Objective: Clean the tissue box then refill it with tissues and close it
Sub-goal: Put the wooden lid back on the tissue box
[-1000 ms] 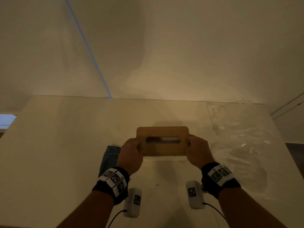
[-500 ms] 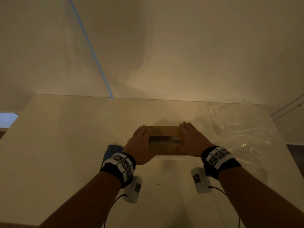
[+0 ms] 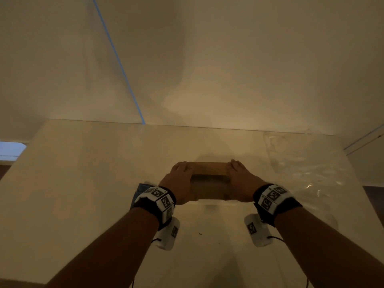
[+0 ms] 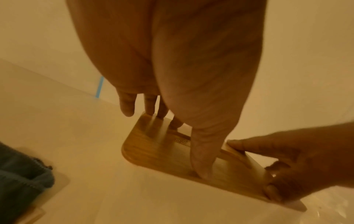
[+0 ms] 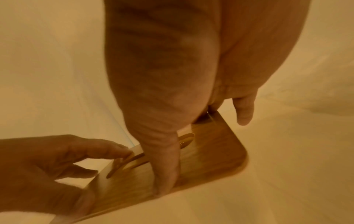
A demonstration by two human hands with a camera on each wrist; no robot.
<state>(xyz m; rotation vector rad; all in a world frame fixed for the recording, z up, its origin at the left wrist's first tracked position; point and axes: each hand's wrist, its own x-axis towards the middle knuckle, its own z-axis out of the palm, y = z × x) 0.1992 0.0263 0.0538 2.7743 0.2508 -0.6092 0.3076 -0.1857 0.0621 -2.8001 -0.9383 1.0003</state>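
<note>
A wooden lid (image 3: 207, 169) with a long slot lies level at the middle of the white table (image 3: 83, 183). The tissue box under it is almost wholly hidden. My left hand (image 3: 178, 181) lies flat on the lid's left end and my right hand (image 3: 241, 179) on its right end. In the left wrist view the left hand (image 4: 191, 128) has straight fingers reaching the far edge of the lid (image 4: 153, 148), with the thumb on the near edge. The right wrist view shows the right hand (image 5: 172, 121) pressing the lid (image 5: 210, 151) the same way.
A folded blue cloth (image 3: 141, 189) lies just left of the box, partly behind my left wrist. Crumpled clear plastic wrap (image 3: 301, 169) covers the table's right side. A wall with a blue tape line (image 3: 118, 63) rises behind the table's far edge.
A second ago both hands gripped the lid by its ends, tilted toward me. It has since been lowered level, and both hands have spread flat on top of it.
</note>
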